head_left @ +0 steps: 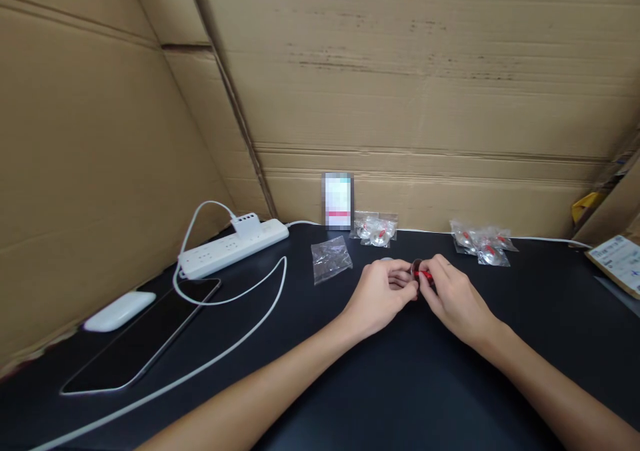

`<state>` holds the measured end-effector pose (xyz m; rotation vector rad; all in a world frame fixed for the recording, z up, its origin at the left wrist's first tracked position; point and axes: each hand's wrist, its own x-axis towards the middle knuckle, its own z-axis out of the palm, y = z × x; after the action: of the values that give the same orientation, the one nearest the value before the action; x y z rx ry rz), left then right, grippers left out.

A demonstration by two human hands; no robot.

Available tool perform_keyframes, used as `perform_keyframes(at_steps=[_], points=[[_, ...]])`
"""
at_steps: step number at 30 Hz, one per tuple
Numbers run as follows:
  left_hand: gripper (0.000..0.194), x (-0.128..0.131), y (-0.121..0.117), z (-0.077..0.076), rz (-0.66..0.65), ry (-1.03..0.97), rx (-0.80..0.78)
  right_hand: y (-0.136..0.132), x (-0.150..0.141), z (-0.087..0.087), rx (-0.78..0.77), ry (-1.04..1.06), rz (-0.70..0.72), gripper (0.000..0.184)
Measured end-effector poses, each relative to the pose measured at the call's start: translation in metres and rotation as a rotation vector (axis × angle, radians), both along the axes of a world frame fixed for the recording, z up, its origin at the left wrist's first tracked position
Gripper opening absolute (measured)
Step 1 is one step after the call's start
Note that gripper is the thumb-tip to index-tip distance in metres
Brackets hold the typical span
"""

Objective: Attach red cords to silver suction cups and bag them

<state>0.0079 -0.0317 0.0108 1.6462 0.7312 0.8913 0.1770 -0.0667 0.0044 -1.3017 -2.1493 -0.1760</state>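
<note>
My left hand (380, 297) is closed on a small round metal piece (415, 266), its fingers curled and mostly hiding it. From the right, my right hand (455, 297) pinches a small red part (425, 275) against that metal piece. Whether the two are joined is hard to see. Both hands meet just above the black table (400, 384). Behind my left fingers, the edge of another pale round thing shows, largely covered. An opened-out clear plastic bag (331, 259) lies flat to the left of my left hand.
Clear bags of round silver pieces with red parts lie at the back, one group (377, 231) left, another (486, 243) right. A phone (338, 201) leans on the cardboard wall (425, 104). Leftward are a power strip (230, 247), white cable (240, 344), tablet (135, 344) and white case (120, 311).
</note>
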Motion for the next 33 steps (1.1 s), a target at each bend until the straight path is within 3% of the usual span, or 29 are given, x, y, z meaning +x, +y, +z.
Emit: perform_keyframes(at_steps=[10, 18, 28, 33], points=[[0.018, 0.001, -0.001, -0.005, -0.020, -0.055, 0.006, 0.000, 0.001, -0.001, -0.019, 0.038, 0.018, 0.015], [0.020, 0.002, -0.001, 0.006, -0.028, -0.278, -0.283, -0.001, 0.001, 0.003, 0.002, 0.308, 0.084, 0.012], [0.010, -0.004, 0.010, 0.007, 0.101, -0.253, -0.181, -0.007, -0.005, 0.012, -0.064, 0.363, 0.184, 0.026], [0.007, -0.005, 0.011, 0.008, 0.095, -0.225, -0.175, -0.006, -0.003, 0.012, -0.103, 0.331, 0.184, 0.028]])
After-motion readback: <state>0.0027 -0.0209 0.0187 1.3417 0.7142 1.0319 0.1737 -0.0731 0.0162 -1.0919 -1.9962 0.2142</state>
